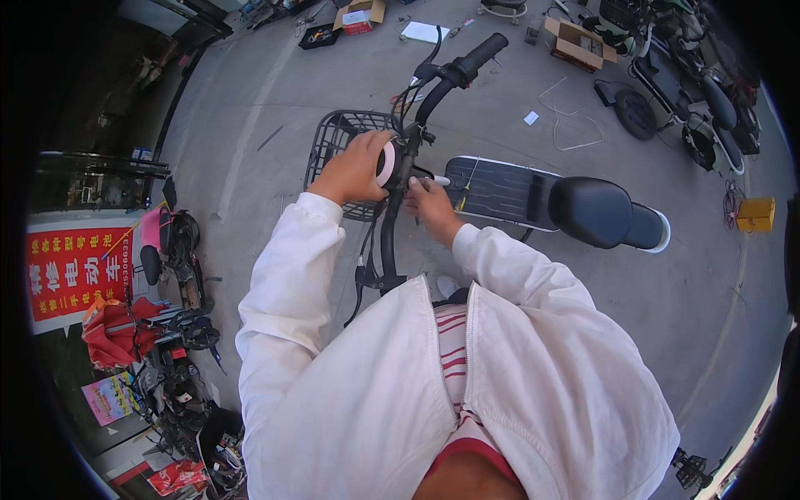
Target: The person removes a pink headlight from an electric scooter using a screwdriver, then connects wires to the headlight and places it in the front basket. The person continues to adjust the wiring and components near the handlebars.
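My left hand [358, 167] is closed round a round pale pink-rimmed lamp or fitting [386, 164] at the centre of an electric scooter's black handlebar [469, 60]. My right hand [432, 208] is closed at the stem just right of it, its fingertips on something small that I cannot make out. The black wire basket [329, 132] sits behind my left hand, with cables along the bar. To the right are the scooter's dark footboard [496, 192], a small yellow-handled tool [461, 202] lying on it, and the black seat [590, 211].
Open cardboard boxes [575, 46], a black tray [319, 36] and a white flat item [421, 32] lie on the floor ahead. More scooters [712, 100] stand at the upper right, others [175, 254] along the left shopfront. A yellow box [756, 214] sits at the far right.
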A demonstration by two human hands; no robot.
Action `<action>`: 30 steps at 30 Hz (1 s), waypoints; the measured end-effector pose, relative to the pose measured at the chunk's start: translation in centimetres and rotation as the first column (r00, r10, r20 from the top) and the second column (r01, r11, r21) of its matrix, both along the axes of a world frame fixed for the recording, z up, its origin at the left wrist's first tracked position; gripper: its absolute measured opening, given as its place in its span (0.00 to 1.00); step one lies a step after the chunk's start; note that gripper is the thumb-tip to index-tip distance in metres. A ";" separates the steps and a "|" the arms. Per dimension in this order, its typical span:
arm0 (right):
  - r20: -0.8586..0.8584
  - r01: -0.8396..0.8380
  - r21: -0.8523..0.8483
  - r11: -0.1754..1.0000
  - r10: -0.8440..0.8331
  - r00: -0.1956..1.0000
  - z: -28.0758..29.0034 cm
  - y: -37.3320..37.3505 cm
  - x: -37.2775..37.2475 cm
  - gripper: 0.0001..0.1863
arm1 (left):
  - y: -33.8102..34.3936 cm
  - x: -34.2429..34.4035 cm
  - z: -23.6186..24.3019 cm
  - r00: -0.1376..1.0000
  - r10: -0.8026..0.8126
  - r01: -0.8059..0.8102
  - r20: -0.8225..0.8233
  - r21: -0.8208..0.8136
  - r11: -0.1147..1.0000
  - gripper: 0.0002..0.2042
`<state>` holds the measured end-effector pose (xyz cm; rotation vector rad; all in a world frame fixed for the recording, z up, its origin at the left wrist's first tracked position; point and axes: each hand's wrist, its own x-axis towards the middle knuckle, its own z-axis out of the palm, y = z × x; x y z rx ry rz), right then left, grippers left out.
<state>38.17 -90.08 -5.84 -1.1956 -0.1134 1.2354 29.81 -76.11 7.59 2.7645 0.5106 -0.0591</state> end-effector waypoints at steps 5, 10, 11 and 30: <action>-0.015 0.082 0.087 0.993 -0.081 0.997 -0.8 -0.5 -2.6 0.15 | 0.2 0.1 -0.3 0.999 -0.020 0.020 -0.036 -0.012 1.000 0.45; -0.069 0.122 0.056 0.991 -0.118 0.991 0.2 -0.2 -2.7 0.14 | 0.2 0.5 0.2 0.996 -0.023 0.021 -0.082 -0.024 1.000 0.46; -0.090 0.144 0.044 0.989 -0.139 0.986 0.3 -0.1 -2.6 0.14 | 0.2 0.7 0.1 0.997 -0.001 0.002 -0.079 0.012 1.000 0.47; -0.228 0.024 0.066 0.998 -0.008 0.974 -2.4 -1.0 0.0 0.20 | 0.6 -0.5 -0.3 0.996 0.087 -0.087 -0.015 0.011 0.996 0.45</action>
